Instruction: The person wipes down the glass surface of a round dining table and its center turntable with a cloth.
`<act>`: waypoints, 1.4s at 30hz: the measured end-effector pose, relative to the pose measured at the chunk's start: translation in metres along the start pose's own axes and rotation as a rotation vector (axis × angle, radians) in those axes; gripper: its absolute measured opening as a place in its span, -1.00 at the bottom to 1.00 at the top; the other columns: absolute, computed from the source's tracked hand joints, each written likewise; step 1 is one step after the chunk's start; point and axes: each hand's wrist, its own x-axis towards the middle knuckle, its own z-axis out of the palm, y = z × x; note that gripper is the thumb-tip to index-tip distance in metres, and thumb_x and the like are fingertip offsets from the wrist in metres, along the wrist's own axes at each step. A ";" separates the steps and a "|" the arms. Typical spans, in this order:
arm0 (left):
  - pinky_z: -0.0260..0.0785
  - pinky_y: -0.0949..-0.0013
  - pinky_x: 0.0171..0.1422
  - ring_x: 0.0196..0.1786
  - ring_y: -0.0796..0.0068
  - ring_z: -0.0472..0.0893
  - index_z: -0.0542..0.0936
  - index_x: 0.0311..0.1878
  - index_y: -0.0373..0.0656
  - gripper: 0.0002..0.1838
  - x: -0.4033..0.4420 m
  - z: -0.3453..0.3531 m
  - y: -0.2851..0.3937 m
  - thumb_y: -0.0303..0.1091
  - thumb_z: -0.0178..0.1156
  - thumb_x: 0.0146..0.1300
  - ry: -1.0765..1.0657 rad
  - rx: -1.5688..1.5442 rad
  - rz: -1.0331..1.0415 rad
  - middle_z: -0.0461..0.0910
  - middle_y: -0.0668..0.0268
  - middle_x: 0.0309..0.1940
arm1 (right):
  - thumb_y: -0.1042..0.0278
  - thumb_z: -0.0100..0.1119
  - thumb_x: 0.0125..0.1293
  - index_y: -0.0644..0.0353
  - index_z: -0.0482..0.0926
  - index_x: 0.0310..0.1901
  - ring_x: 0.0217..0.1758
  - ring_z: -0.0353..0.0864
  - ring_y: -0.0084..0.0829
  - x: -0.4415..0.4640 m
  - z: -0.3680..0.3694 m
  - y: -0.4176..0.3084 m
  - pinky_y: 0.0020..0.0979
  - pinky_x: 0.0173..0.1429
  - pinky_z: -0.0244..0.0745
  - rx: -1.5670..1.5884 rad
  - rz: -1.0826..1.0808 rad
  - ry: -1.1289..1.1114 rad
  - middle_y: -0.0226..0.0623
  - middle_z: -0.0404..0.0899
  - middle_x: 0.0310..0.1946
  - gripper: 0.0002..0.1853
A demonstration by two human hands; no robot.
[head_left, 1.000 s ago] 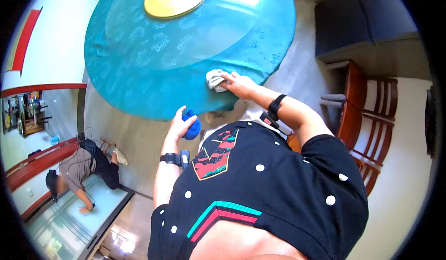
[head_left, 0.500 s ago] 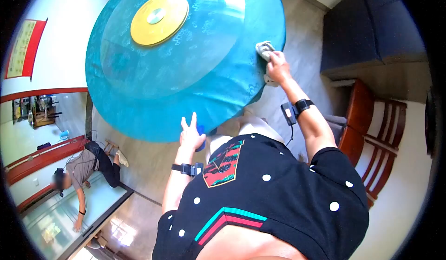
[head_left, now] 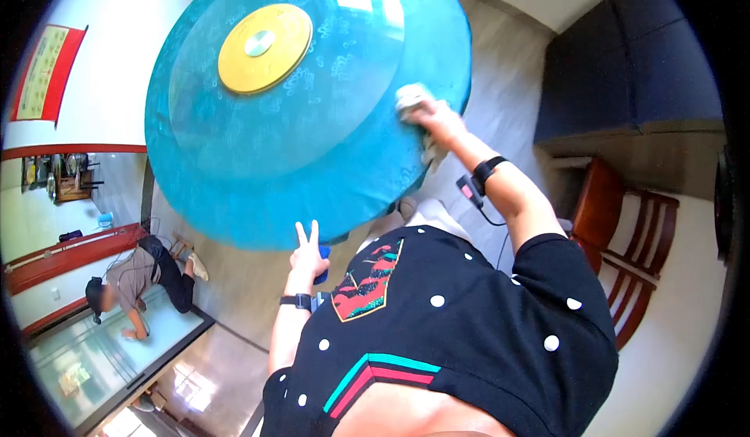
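A round table with a teal cover (head_left: pixel 234 210) fills the upper middle of the view. On its right side my right hand (head_left: pixel 444 124) is closed on a whitish cloth (head_left: pixel 412 103), which rests on the teal surface; the cloth is blurred by motion, and part of it hangs below my fingers. At the near edge of the table is my left hand (head_left: pixel 306 260), two fingers stretched toward the cover and the others curled round a small blue object (head_left: pixel 323 263). My hand hides most of that object, so its kind does not show.
A glass turntable (head_left: pixel 336 124) with a yellow disc (head_left: pixel 242 66) tops the table. Wooden chairs (head_left: pixel 641 257) and a dark padded seat or panel (head_left: pixel 625 70) stand on the right. At lower left another person (head_left: pixel 144 277) bends over a glass surface (head_left: pixel 180 312).
My right hand has slid the cloth inward, to the left and slightly down, away from the table's outer edge. The other person's arm has drawn back closer to their body. My view has shifted slightly.
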 end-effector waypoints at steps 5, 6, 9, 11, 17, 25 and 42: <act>0.42 0.13 0.28 0.25 -0.14 0.48 0.03 0.54 0.03 0.11 -0.001 -0.013 0.010 -0.14 0.40 -0.10 0.004 -0.154 -0.005 -0.19 -0.20 0.52 | 0.06 0.02 0.32 -0.04 0.56 0.09 0.03 0.58 0.06 0.046 -0.034 0.133 -0.05 0.14 0.48 0.203 0.405 0.619 0.09 0.54 0.01 -0.63; 0.42 0.13 0.28 0.25 -0.14 0.48 0.03 0.54 0.03 0.11 0.004 -0.015 0.011 -0.14 0.40 -0.10 0.005 -0.152 0.006 -0.19 -0.20 0.52 | 0.19 0.03 0.28 0.02 0.58 0.05 0.00 0.58 0.08 0.042 -0.041 0.128 -0.06 0.13 0.48 -0.068 0.230 0.536 0.09 0.54 -0.03 -0.66; 0.42 0.09 0.27 0.18 -0.09 0.52 0.40 0.31 -0.06 -0.24 0.015 -0.016 0.016 -0.11 0.35 -0.02 0.183 -0.268 0.172 0.32 -0.05 0.31 | 0.59 0.05 0.08 0.15 0.60 -0.08 0.07 0.48 0.06 0.019 -0.035 0.070 -0.10 0.13 0.48 -0.319 -0.272 0.418 0.07 0.51 -0.10 -0.66; 0.42 0.09 0.25 0.16 -0.07 0.53 0.40 0.29 -0.06 -0.26 0.016 -0.032 0.034 -0.12 0.35 -0.02 0.146 -0.288 0.187 0.37 -0.02 0.25 | 0.56 0.03 0.13 0.10 0.57 -0.07 0.10 0.46 0.04 0.011 -0.007 0.037 -0.09 0.15 0.47 -0.276 -0.655 0.316 0.01 0.46 0.00 -0.68; 0.45 0.08 0.18 0.11 -0.04 0.57 0.17 0.45 -0.01 -0.04 0.042 -0.049 0.074 -0.05 0.42 0.00 0.098 -0.218 0.165 0.50 -0.07 0.08 | 0.42 0.01 0.23 -0.18 0.53 0.13 0.06 0.52 -0.17 0.012 0.040 -0.001 -0.27 0.00 0.58 -0.239 -0.987 -0.267 -0.23 0.37 0.13 -0.58; 0.46 0.06 0.16 0.09 -0.08 0.58 -0.33 0.56 0.03 0.31 0.056 -0.067 0.166 0.03 0.46 -0.03 0.046 -0.417 -0.014 0.51 -0.16 0.10 | 0.11 0.06 0.30 -0.33 0.56 0.03 0.03 0.55 -0.12 0.125 -0.057 0.077 -0.23 0.04 0.56 -0.339 -0.761 -0.158 -0.23 0.47 -0.02 -0.72; 0.45 0.07 0.17 0.10 -0.06 0.56 -0.43 0.54 0.11 0.41 0.084 -0.052 0.237 0.09 0.51 -0.08 0.038 -0.384 -0.519 0.37 -0.14 0.17 | 0.38 -0.01 0.26 -0.09 0.54 0.05 -0.04 0.59 -0.18 0.160 -0.091 0.090 -0.02 -0.06 0.52 -0.286 -0.956 -0.347 -0.14 0.46 -0.16 -0.67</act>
